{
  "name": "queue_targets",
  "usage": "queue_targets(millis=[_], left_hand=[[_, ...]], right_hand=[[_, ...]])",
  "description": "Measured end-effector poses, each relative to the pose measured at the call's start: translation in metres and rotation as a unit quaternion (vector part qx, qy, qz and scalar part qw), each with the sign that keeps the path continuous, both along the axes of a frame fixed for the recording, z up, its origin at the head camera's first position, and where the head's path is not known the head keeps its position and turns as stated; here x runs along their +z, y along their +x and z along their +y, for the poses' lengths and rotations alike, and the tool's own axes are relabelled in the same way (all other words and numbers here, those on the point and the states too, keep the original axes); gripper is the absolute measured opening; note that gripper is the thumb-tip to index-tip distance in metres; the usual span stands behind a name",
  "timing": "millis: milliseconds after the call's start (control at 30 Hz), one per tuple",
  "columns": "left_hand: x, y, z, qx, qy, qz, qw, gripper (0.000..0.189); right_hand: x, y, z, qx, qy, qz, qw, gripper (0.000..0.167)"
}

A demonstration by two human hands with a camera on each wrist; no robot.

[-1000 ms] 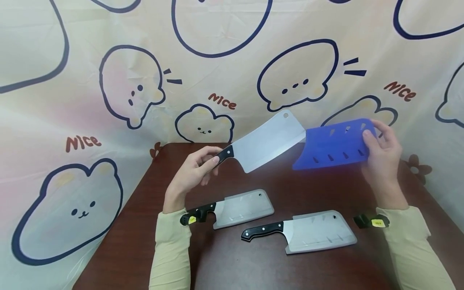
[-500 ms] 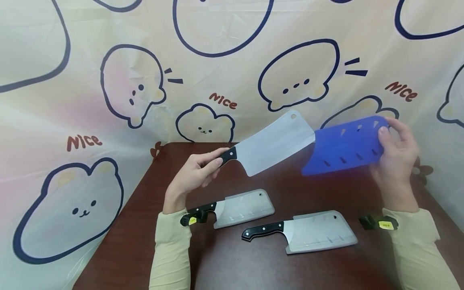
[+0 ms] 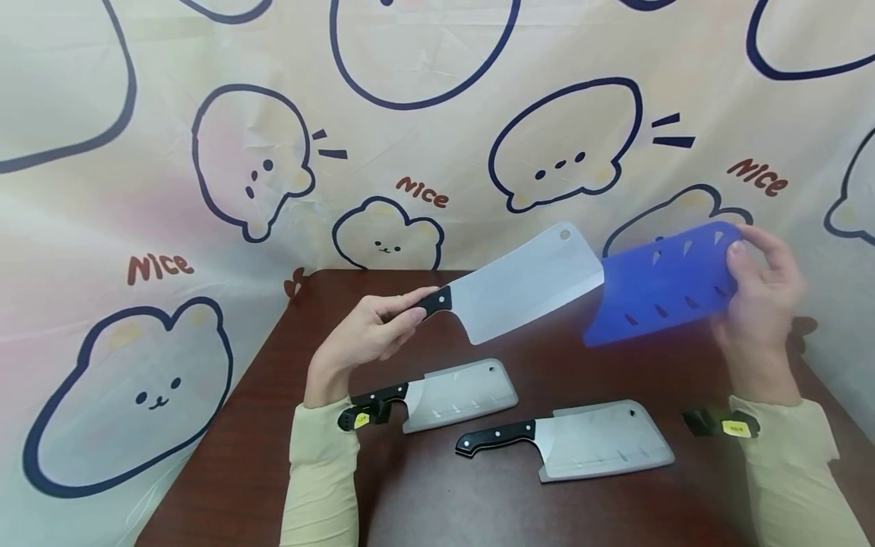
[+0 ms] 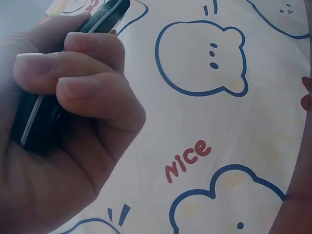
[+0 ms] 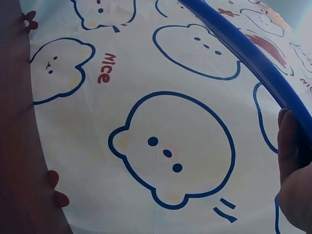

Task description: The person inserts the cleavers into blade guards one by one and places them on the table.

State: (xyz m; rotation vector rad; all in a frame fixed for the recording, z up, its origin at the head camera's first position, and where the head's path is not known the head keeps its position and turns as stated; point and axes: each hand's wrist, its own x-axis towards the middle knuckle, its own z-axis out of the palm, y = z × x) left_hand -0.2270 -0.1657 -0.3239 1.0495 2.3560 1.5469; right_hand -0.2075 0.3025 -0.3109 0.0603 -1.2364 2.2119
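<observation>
In the head view, my left hand (image 3: pixel 372 327) grips the black handle of a cleaver (image 3: pixel 526 285) raised above the table. Its bare, bright blade points right and slightly up. My right hand (image 3: pixel 762 296) pinches the far end of a blue slotted blade cover (image 3: pixel 670 285), thumb on the near face. The cover's near end meets the blade's far edge in view; I cannot tell whether they touch. In the left wrist view, fingers curl around the handle (image 4: pixel 36 122). The right wrist view shows the cover (image 5: pixel 243 48) edge-on, with part of the hand beside it.
Two more cleavers (image 3: pixel 386 393) (image 3: pixel 499 434) with black handles lie on the brown table (image 3: pixel 437 501), their blades inside pale, translucent covers. Both lie below the raised cleaver, handles to the left. A cartoon-printed cloth (image 3: pixel 273 45) hangs behind and around the table.
Both hands have shifted right, the right hand farther. The raised cleaver sits slightly lower, and a little more of its blade's far end shows. The two cleavers on the table have stayed put.
</observation>
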Motion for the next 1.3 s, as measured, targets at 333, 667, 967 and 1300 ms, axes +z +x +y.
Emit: queue_targets(millis=[333,667,967,1300], left_hand=[[0.001,0.005,-0.004,-0.026,-0.065,-0.017,0.9974,0.037],[0.006,0.012,-0.01,-0.005,-0.096,0.011,0.9953,0.037],[0.011,0.015,0.001,0.001,-0.08,0.01,0.9967,0.034],[0.009,0.015,0.01,0.028,-0.053,0.038,0.9975,0.031]], right_hand=[[0.004,0.002,0.001,0.01,-0.031,0.027,0.9991,0.043],[-0.001,0.004,-0.014,0.004,0.022,-0.021,0.9995,0.044],[-0.003,0.01,-0.036,0.019,0.052,0.014,0.9983,0.04],[-0.005,0.014,-0.046,-0.006,0.042,0.001,0.9991,0.042]])
